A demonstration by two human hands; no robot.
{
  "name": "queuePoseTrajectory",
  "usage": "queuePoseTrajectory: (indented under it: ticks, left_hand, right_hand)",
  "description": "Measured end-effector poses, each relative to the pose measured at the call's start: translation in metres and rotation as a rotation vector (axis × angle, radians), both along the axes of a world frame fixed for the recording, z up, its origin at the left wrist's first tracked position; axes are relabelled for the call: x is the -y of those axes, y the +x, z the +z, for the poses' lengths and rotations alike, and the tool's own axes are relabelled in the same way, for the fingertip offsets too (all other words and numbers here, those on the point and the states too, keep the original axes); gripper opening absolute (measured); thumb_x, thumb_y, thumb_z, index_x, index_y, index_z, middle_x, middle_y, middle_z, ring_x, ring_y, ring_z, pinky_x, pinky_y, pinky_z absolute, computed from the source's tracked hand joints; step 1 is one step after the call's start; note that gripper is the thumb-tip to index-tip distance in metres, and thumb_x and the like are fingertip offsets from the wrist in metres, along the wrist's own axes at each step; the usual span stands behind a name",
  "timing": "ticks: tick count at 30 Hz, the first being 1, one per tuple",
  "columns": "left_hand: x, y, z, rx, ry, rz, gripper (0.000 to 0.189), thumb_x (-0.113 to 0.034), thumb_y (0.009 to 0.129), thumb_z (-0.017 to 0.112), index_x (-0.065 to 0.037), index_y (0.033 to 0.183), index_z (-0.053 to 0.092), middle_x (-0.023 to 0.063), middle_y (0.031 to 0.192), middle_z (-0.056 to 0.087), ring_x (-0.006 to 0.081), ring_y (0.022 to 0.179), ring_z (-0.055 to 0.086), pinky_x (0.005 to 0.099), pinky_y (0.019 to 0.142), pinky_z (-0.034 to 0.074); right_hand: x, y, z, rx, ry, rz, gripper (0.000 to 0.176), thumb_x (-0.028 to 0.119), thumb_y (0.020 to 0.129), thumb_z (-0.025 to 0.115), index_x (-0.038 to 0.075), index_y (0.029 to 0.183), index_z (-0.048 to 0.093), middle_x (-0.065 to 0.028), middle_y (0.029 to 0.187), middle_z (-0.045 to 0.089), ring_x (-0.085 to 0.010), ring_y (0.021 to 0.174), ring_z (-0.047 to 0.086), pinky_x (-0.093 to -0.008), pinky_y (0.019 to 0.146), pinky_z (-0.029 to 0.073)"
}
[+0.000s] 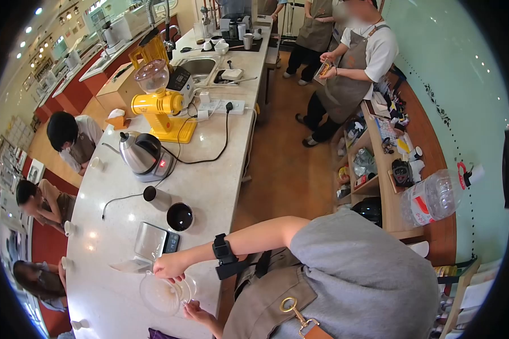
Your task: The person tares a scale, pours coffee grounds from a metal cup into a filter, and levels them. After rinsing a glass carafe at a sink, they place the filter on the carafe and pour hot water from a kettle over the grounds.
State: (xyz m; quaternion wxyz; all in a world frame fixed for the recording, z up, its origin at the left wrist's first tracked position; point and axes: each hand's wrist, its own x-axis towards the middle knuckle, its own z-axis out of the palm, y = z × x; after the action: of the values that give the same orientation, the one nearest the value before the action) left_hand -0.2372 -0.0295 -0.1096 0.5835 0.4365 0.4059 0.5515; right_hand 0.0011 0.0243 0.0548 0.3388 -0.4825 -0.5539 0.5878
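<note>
My right hand (171,265), with a black device strapped at the wrist, reaches over the counter with its fingers closed. From them a thin white paper filter (131,265) sticks out to the left, partly blurred. Below this hand is a clear glass vessel (159,296) with a rounded rim. At the vessel's near side my left hand (199,315) pinches its glass handle (185,301). Just beyond the right hand lies a coffee scale (151,242) with a silver plate and dark display. A dark-lined cup (180,217) and a grey tumbler (157,198) stand past the scale.
Farther along the counter (104,226) are a gooseneck kettle (138,155) on its lit base, a yellow grinder (158,104), trailing cables and a sink (201,68). Small white cups line the far edge. People sit opposite; others in aprons stand in the aisle. A shelf (379,169) stands behind me.
</note>
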Motion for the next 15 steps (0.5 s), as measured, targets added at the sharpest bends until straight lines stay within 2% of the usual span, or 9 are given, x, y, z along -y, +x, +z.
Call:
queuePoseTrajectory:
  ticks: [2, 5, 7, 9, 12, 15]
  left_hand:
    - [0.002, 0.002, 0.003, -0.011, -0.008, 0.004, 0.027, -0.022, 0.096, 0.054, -0.007, 0.076, 0.044, -0.0013, 0.06, 0.034, 0.0104, 0.054, 0.031, 0.0268, 0.052, 0.024]
    - [0.003, 0.001, 0.007, -0.029, -0.019, 0.0, 0.029, -0.023, 0.098, 0.053, -0.008, 0.076, 0.042, -0.0016, 0.06, 0.033, 0.0103, 0.055, 0.03, 0.0268, 0.052, 0.024]
    - [0.004, 0.001, 0.008, -0.034, -0.025, -0.009, 0.029, -0.023, 0.098, 0.052, -0.008, 0.076, 0.041, -0.0017, 0.06, 0.032, 0.0102, 0.055, 0.03, 0.0268, 0.053, 0.024]
    - [0.003, -0.005, 0.01, -0.063, 0.023, -0.116, 0.03, -0.024, 0.099, 0.051, -0.008, 0.076, 0.041, -0.0018, 0.06, 0.031, 0.0101, 0.056, 0.03, 0.0266, 0.054, 0.024]
    - [0.001, -0.004, 0.009, -0.07, 0.025, -0.122, 0.03, -0.025, 0.1, 0.051, -0.008, 0.077, 0.041, -0.0019, 0.06, 0.03, 0.0103, 0.056, 0.029, 0.0266, 0.054, 0.025]
    - [0.003, -0.001, 0.016, -0.115, 0.023, -0.124, 0.039, -0.029, 0.102, 0.048, -0.009, 0.07, 0.037, -0.0014, 0.059, 0.03, 0.01, 0.056, 0.029, 0.0284, 0.053, 0.023]
  right_hand:
    - [-0.003, -0.002, -0.004, 0.027, 0.009, 0.039, 0.032, 0.018, 0.095, 0.041, -0.005, 0.107, 0.059, -0.0146, 0.078, 0.068, -0.0229, 0.059, 0.068, -0.0333, 0.05, 0.056]
    - [-0.003, -0.002, -0.003, 0.024, 0.024, 0.052, 0.03, 0.018, 0.095, 0.042, -0.006, 0.1, 0.059, -0.0145, 0.078, 0.068, -0.023, 0.059, 0.068, -0.0331, 0.049, 0.056]
    - [-0.003, -0.001, -0.005, 0.029, 0.029, 0.048, 0.03, 0.018, 0.095, 0.042, -0.006, 0.099, 0.059, -0.0146, 0.077, 0.068, -0.0229, 0.059, 0.068, -0.033, 0.049, 0.056]
    - [-0.005, -0.005, -0.007, 0.026, 0.041, 0.057, 0.03, 0.018, 0.095, 0.041, -0.006, 0.099, 0.058, -0.0146, 0.077, 0.068, -0.0229, 0.059, 0.068, -0.0329, 0.049, 0.056]
    - [-0.004, -0.003, -0.004, 0.052, 0.026, 0.044, 0.03, 0.018, 0.096, 0.04, -0.006, 0.096, 0.058, -0.0145, 0.076, 0.067, -0.0227, 0.06, 0.068, -0.0334, 0.052, 0.056]
    - [-0.005, -0.002, -0.003, 0.051, 0.03, 0.058, 0.029, 0.018, 0.095, 0.041, -0.005, 0.102, 0.058, -0.0143, 0.076, 0.067, -0.0229, 0.06, 0.068, -0.034, 0.052, 0.056]
